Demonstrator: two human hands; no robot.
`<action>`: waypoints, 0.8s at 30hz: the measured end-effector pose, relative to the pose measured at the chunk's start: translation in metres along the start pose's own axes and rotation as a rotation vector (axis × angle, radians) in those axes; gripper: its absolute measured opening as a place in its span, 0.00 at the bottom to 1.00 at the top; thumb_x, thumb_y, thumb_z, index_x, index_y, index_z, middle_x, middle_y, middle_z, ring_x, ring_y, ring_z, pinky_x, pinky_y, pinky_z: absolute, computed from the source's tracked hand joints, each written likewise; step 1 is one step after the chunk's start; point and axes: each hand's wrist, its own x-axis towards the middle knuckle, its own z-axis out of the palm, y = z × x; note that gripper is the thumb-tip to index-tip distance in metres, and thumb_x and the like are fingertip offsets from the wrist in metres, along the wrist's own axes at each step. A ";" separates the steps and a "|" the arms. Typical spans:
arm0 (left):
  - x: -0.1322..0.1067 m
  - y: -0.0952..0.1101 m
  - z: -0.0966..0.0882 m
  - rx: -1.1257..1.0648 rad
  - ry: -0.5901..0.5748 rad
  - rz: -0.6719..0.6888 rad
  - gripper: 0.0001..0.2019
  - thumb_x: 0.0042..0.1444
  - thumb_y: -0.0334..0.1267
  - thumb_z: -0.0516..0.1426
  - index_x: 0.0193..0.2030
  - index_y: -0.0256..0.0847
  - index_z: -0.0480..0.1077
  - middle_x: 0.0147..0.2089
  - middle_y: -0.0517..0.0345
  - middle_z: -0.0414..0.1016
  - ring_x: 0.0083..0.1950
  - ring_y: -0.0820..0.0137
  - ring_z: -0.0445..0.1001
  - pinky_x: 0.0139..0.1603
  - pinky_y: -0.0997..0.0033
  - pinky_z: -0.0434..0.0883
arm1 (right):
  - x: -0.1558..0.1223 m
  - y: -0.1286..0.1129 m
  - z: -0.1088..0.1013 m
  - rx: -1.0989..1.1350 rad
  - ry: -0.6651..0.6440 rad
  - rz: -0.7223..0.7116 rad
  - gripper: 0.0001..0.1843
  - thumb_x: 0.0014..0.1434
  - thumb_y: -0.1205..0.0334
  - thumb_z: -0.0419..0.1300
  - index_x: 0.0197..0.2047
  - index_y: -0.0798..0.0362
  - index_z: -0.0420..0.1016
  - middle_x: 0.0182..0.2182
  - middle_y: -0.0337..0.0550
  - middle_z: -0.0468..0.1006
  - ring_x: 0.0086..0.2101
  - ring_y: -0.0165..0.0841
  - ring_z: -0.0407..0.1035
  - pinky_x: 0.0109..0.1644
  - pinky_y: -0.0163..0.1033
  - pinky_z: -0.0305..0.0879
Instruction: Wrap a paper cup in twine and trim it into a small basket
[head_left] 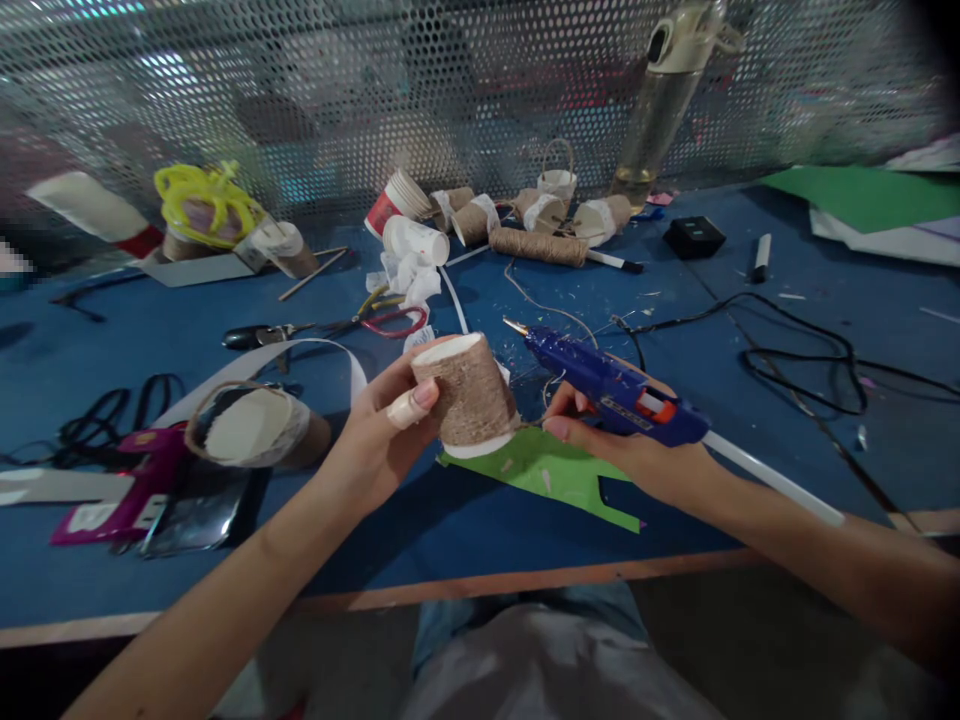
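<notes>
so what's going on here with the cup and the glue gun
A person sits at a cluttered blue table. The left hand holds a twine-wrapped cup upside down above a green paper scrap. The right hand grips a blue glue gun, nozzle pointing past the cup. More wrapped cups and scissors lie behind.

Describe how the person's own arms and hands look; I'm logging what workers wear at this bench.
Both forearms are bare, with no sleeves, gloves, watch or bracelets in view. The left hand has a pale strip, seemingly a plaster, wrapped around one of its fingers. The right hand shows nothing worn.
</notes>
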 end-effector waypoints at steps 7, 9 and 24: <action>-0.001 -0.004 -0.002 0.008 -0.061 0.036 0.25 0.51 0.47 0.71 0.56 0.46 0.78 0.56 0.53 0.79 0.56 0.62 0.77 0.54 0.69 0.76 | 0.000 0.002 -0.001 0.001 0.025 0.007 0.14 0.53 0.58 0.73 0.32 0.48 0.70 0.33 0.38 0.81 0.32 0.32 0.76 0.34 0.37 0.76; 0.000 -0.005 -0.002 0.003 -0.087 0.040 0.24 0.52 0.46 0.70 0.56 0.46 0.78 0.56 0.54 0.79 0.54 0.64 0.77 0.52 0.72 0.76 | 0.000 0.002 -0.001 -0.008 0.026 0.003 0.14 0.53 0.58 0.73 0.32 0.48 0.70 0.33 0.37 0.80 0.32 0.32 0.76 0.35 0.37 0.76; -0.001 -0.006 -0.001 0.126 -0.179 0.105 0.24 0.50 0.45 0.71 0.55 0.49 0.78 0.53 0.57 0.78 0.53 0.67 0.74 0.52 0.76 0.72 | 0.000 0.006 0.000 -0.070 0.071 -0.033 0.12 0.54 0.61 0.72 0.32 0.49 0.71 0.31 0.35 0.79 0.32 0.29 0.75 0.37 0.35 0.74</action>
